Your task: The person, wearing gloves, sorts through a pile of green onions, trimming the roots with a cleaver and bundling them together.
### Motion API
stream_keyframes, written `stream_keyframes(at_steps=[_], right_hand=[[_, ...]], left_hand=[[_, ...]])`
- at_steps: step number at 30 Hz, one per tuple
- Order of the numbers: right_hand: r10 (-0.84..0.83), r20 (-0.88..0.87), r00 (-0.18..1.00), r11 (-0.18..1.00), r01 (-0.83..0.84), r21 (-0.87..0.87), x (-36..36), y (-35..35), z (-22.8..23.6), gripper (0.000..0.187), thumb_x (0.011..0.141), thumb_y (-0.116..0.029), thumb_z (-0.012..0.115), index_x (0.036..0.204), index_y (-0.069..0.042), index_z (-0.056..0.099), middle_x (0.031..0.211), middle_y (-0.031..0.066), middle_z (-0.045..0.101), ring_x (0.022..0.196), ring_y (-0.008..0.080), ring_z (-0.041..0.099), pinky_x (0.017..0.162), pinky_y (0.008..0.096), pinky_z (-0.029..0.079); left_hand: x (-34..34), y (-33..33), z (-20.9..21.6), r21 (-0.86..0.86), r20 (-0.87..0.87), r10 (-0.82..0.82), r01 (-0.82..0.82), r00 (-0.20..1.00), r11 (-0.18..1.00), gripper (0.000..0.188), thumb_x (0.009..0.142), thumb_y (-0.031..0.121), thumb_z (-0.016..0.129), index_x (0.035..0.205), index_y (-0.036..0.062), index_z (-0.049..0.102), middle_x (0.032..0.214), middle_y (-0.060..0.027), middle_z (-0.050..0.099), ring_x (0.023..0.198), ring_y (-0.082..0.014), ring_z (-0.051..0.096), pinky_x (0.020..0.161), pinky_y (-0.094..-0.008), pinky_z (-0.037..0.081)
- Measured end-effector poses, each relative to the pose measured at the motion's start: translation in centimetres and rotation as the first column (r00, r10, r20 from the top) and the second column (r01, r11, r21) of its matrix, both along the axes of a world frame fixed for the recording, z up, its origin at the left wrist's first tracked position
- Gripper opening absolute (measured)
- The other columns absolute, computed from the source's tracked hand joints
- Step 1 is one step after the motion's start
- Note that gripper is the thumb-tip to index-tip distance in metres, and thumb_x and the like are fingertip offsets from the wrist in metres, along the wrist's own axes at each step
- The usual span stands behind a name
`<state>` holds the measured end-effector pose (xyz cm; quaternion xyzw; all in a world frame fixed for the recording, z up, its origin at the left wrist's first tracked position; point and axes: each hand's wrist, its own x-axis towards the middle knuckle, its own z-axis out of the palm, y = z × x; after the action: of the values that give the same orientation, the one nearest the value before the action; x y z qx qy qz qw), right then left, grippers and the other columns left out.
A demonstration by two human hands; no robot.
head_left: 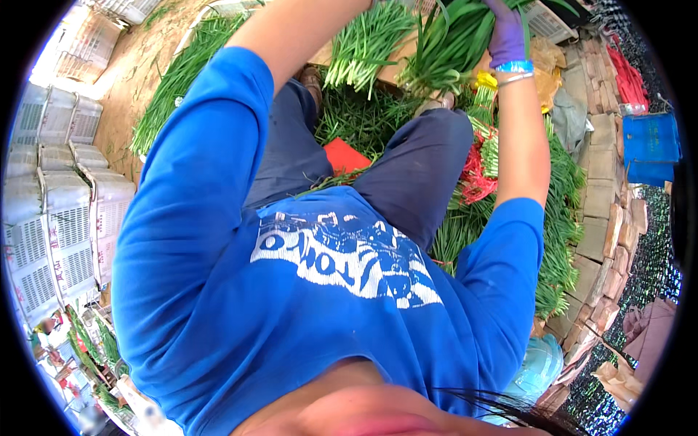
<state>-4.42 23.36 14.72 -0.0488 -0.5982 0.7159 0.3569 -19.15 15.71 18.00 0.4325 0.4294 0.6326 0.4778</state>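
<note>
Above the knees, right hand (507,33) in purple glove closed on green chive bunch (443,43), stalks running down-left toward the hidden, unjudgeable left hand.

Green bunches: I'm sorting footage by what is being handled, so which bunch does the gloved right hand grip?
The right hand, in a purple glove, grips the upper-right bunch; the neighbouring bunch to its left lies untouched.
</note>
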Motion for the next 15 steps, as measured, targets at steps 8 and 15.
stream_keyframes(at_steps=[8,15], right_hand=[[0.019,0.185,0.983,0.982,-0.053,0.179,-3.5,5.9,-6.2,0.027,0.078,-0.015,0.058,0.101,-0.001,0.060,0.101,0.0073,0.060,0.093,0.0158,0.056,0.082,0.0275,0.043],[0.008,0.366,0.930,0.944,-0.128,0.303,-5.8,9.1,-14.4,0.050,0.072,-0.017,0.067,0.115,0.000,0.049,0.107,0.0123,0.057,0.092,0.0188,0.056,0.082,0.0286,0.043]], left_hand=[[1.4,1.3,-3.2,0.078,-0.196,0.107,-0.093,0.975,0.993,0.043,0.072,0.019,0.070,0.109,0.0047,0.054,0.094,-0.0065,0.062,0.078,-0.0147,0.058,0.071,-0.0271,0.048],[-1.0,5.0,-11.9,-0.021,-0.312,0.155,-0.170,0.937,0.985,0.055,0.062,0.013,0.078,0.109,-0.0009,0.053,0.104,-0.0080,0.059,0.087,-0.0172,0.058,0.078,-0.0297,0.048]])
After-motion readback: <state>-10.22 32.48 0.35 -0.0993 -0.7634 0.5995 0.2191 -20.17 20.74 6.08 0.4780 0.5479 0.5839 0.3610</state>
